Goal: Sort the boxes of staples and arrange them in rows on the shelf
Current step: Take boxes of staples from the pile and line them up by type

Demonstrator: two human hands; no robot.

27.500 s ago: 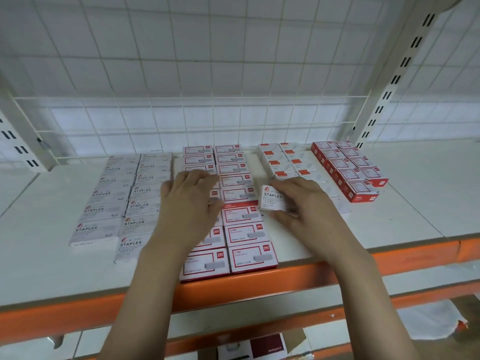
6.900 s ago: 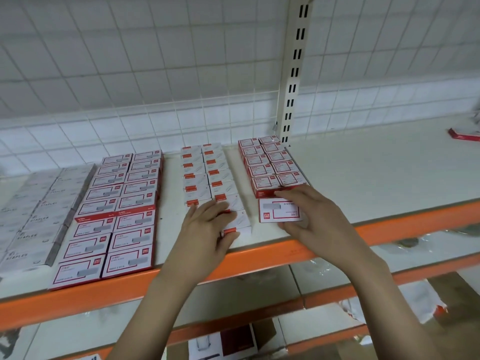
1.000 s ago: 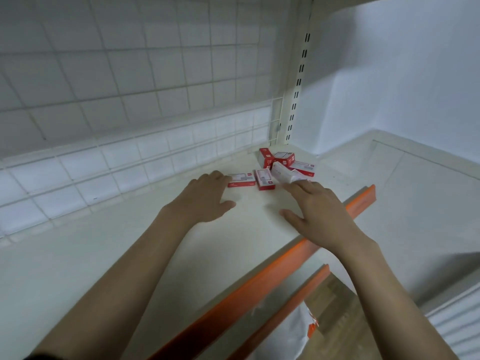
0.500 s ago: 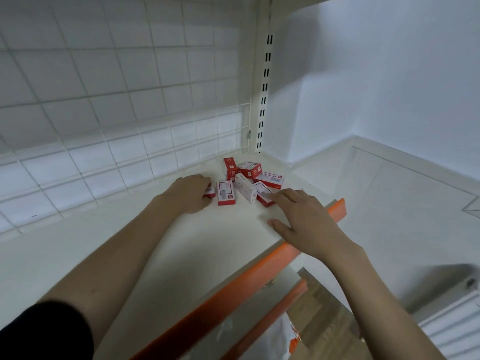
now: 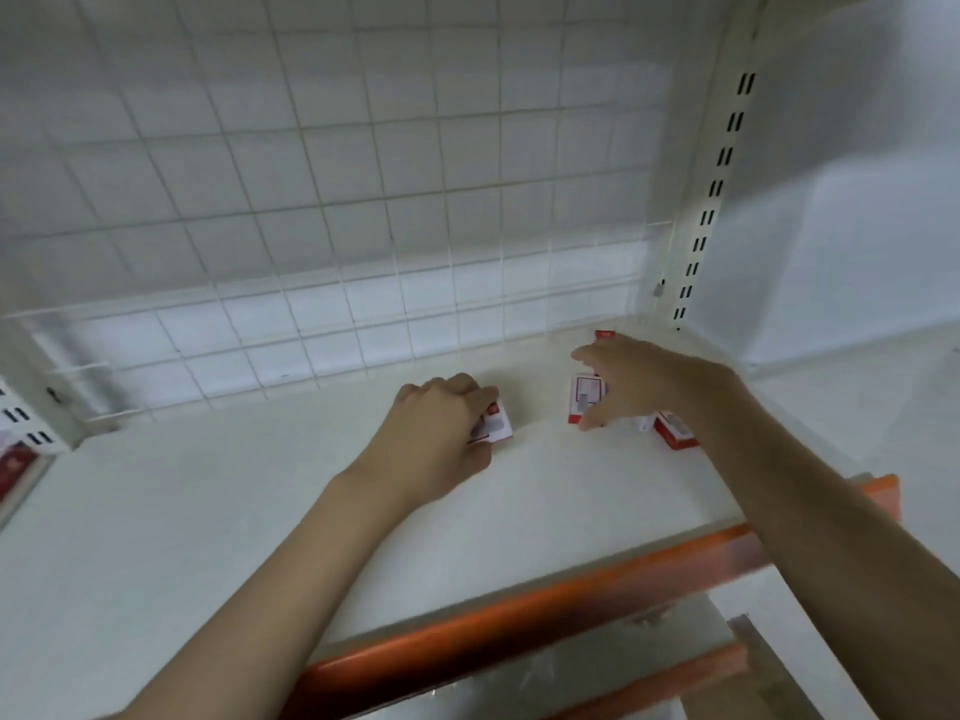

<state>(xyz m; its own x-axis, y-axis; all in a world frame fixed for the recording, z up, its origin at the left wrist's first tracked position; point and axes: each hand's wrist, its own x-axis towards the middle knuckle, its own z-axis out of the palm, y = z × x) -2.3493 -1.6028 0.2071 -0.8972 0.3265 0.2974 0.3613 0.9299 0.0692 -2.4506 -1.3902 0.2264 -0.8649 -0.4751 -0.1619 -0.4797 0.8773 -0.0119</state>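
Note:
My left hand (image 5: pixel 441 433) is curled over a red and white staple box (image 5: pixel 496 426) that lies on the white shelf (image 5: pixel 260 511). My right hand (image 5: pixel 649 381) reaches over the small heap of loose boxes; its thumb and fingers hold a second red and white box (image 5: pixel 584 402) by the edges. Another red box (image 5: pixel 675 433) lies just under my right wrist. A red corner of one more box (image 5: pixel 605 335) shows behind my right fingers. Most of the heap is hidden by my right hand.
An orange front rail (image 5: pixel 519 615) runs along the shelf edge. A white wire grid (image 5: pixel 363 252) backs the shelf, with a slotted upright post (image 5: pixel 711 200) at the right. The end of a sorted row of boxes (image 5: pixel 15 470) shows at the far left.
The view has swung left, and both hands have closed in on the heap. My left hand has drawn one box away to the left; my right hand has taken hold of another.

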